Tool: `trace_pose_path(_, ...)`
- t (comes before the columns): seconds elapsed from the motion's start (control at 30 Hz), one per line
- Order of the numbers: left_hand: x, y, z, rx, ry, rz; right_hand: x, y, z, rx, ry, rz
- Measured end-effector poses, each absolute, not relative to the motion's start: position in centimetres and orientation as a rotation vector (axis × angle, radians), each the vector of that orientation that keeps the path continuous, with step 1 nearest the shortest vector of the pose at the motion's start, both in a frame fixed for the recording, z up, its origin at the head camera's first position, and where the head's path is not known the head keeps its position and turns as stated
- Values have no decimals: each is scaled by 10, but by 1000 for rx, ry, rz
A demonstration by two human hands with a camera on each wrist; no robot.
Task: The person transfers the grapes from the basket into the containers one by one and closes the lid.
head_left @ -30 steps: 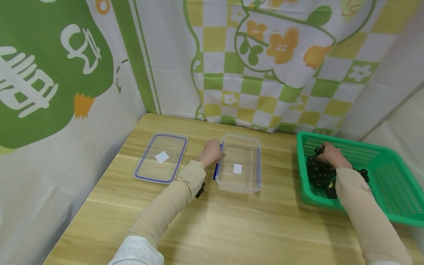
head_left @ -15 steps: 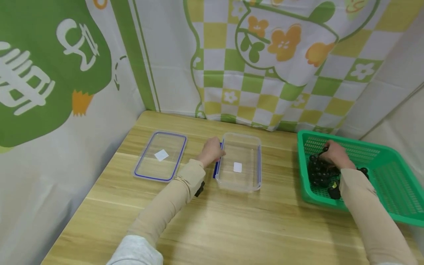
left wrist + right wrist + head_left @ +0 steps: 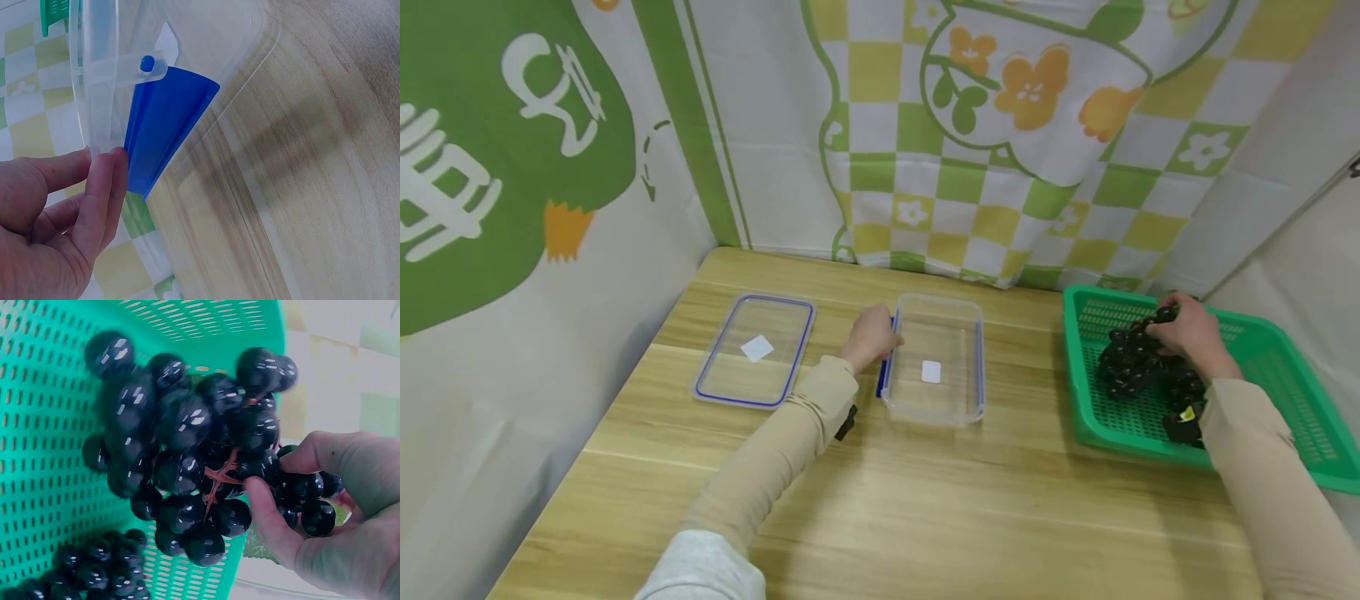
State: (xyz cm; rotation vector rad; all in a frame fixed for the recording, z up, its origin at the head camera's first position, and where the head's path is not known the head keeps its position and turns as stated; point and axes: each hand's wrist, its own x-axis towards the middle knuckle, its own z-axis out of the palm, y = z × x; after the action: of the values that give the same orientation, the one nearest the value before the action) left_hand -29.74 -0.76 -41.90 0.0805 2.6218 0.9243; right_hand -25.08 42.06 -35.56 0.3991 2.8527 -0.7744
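Note:
My right hand [image 3: 1193, 333] grips a bunch of dark grapes [image 3: 187, 444] by its upper end, raised within the green plastic basket [image 3: 1078, 367]. Brown stems show among the berries in the right wrist view. A second bunch of grapes [image 3: 94, 569] lies lower in the basket. At the middle of the table, my left hand [image 3: 871, 335] pinches the left rim of a clear plastic container [image 3: 936, 400] between thumb and fingers. The container's blue side latch [image 3: 165, 119] hangs down beside the fingertips. It holds nothing but shows a white label [image 3: 931, 372].
Left of my left hand, a clear lid [image 3: 752, 367] with a blue seal lies flat on the wooden table [image 3: 925, 508]. A patterned curtain [image 3: 917, 183] stands behind the table. Something black with a yellow mark [image 3: 1186, 413] sits in the basket.
My right hand has lifted the grape bunch and moved slightly up and right in the basket. My left hand stays at the container's rim. The head view has shifted a little.

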Motion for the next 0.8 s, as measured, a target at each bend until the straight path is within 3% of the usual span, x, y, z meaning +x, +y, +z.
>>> trace_pose_path(0.8, -294, -10, -416, 122, 2632, 913, -246, 371, -300, 310, 3090, -651)
